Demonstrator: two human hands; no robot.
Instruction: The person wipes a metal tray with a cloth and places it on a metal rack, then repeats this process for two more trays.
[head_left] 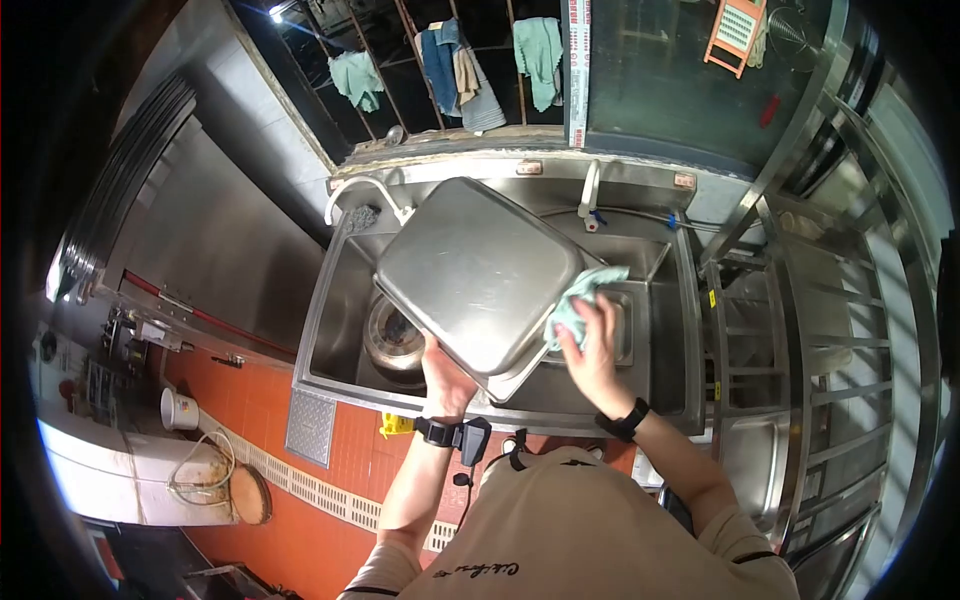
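As the left hand (450, 385) grasps a rectangular steel pan (485, 270), the right hand (595, 355) clutches a green cloth (572, 308) at its edge.
Red window-strip lettering (578, 70) beyond the pan: illegible.

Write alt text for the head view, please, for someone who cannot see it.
A person holds a rectangular metal pan, base up, over a steel sink with the left grip; the right grip holds a pale green cloth at the pan's edge. A round metal vessel sits in the left basin.

The sink (672, 350) is viewed from above by one head-worn camera, faced forward and down. The shirt (590, 520) is caught close below.
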